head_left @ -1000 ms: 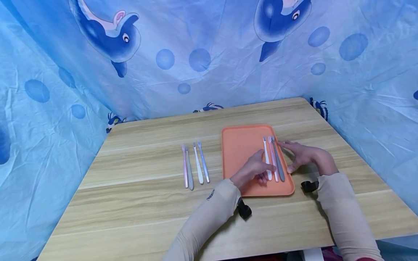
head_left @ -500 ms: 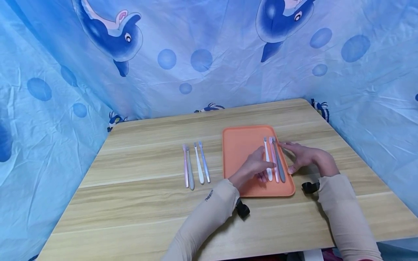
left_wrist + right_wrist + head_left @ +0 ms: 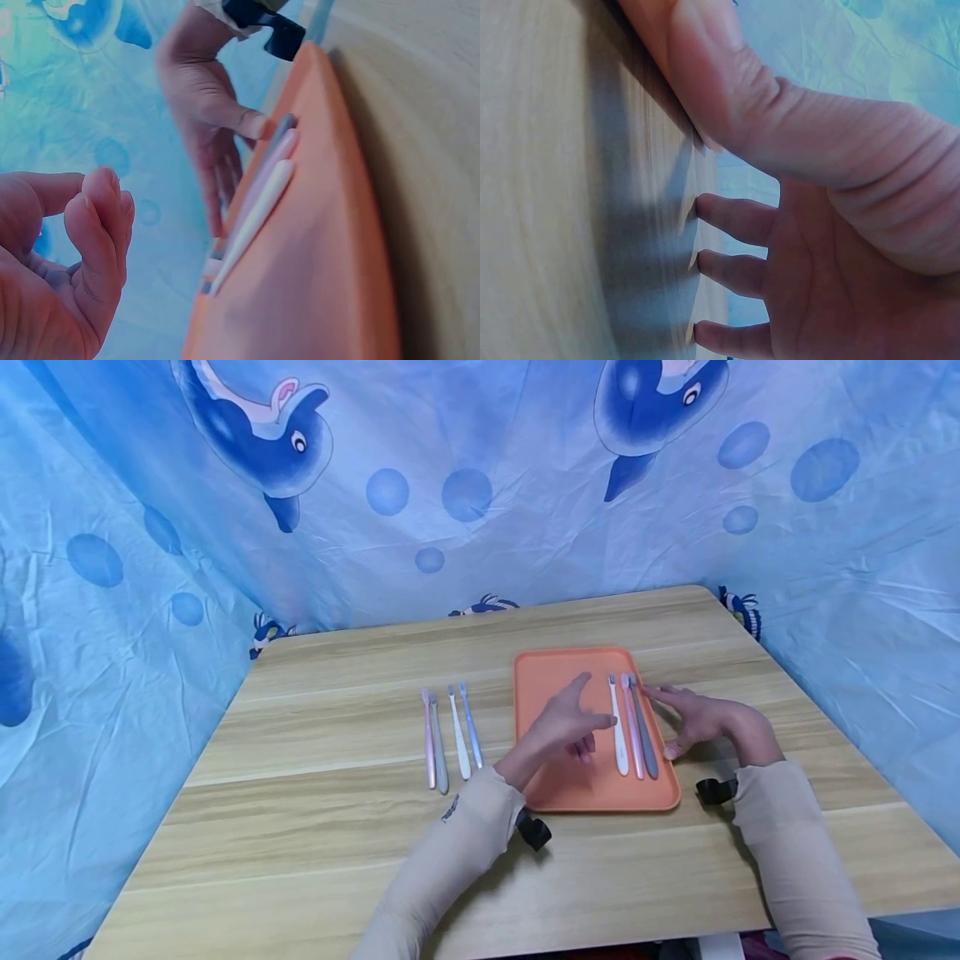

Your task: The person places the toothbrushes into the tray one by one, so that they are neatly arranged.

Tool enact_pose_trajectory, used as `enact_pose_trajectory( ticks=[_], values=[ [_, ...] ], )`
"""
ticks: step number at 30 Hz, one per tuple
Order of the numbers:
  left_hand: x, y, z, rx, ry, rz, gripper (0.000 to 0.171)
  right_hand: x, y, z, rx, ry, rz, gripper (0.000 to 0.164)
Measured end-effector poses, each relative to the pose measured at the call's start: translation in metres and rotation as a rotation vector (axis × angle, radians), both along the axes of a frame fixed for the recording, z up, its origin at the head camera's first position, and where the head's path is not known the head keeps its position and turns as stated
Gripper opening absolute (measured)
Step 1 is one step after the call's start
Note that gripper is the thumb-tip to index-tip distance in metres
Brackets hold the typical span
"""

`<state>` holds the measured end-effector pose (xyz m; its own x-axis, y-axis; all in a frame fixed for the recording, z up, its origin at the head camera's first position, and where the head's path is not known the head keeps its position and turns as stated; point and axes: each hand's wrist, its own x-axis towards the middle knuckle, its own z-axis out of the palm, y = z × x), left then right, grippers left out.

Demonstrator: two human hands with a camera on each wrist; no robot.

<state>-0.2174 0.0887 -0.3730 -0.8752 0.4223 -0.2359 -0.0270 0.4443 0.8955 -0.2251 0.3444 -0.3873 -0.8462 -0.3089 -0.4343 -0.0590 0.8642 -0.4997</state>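
Three toothbrushes lie side by side along the right part of the orange tray (image 3: pixel 536 677): a white toothbrush (image 3: pixel 620 743), a pink toothbrush (image 3: pixel 635 745) and a grey toothbrush (image 3: pixel 648 747). My left hand (image 3: pixel 562 722) hovers over the tray left of the white one, its thumb and index finger spread. The left wrist view shows those fingers loosely bent, holding nothing. My right hand (image 3: pixel 699 720) is at the tray's right edge; in the right wrist view its thumb (image 3: pixel 720 90) touches the tray and its other fingertips rest on the table.
Left of the tray, a pink toothbrush (image 3: pixel 429 743), a grey toothbrush (image 3: pixel 438 750), a white toothbrush (image 3: pixel 459 739) and a blue toothbrush (image 3: pixel 471 727) lie on the wooden table (image 3: pixel 300 827). A blue dolphin-print curtain (image 3: pixel 450 435) surrounds the table's far sides.
My left hand has moved left, away from the white toothbrush on the tray, and its thumb and index finger have spread. My right hand stays at the tray edge.
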Motion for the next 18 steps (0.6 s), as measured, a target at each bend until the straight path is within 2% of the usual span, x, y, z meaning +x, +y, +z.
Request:
enact_pose_trajectory(
  ticks=[9, 18],
  values=[
    [0.004, -0.015, 0.019, 0.020, 0.019, -0.026, 0.085, 0.000, 0.001, 0.000, 0.003, -0.001, 0.003, 0.129],
    [0.006, -0.032, 0.029, 0.086, 0.048, -0.077, 0.087, 0.002, 0.000, 0.002, -0.025, 0.009, 0.017, 0.129]
  ],
)
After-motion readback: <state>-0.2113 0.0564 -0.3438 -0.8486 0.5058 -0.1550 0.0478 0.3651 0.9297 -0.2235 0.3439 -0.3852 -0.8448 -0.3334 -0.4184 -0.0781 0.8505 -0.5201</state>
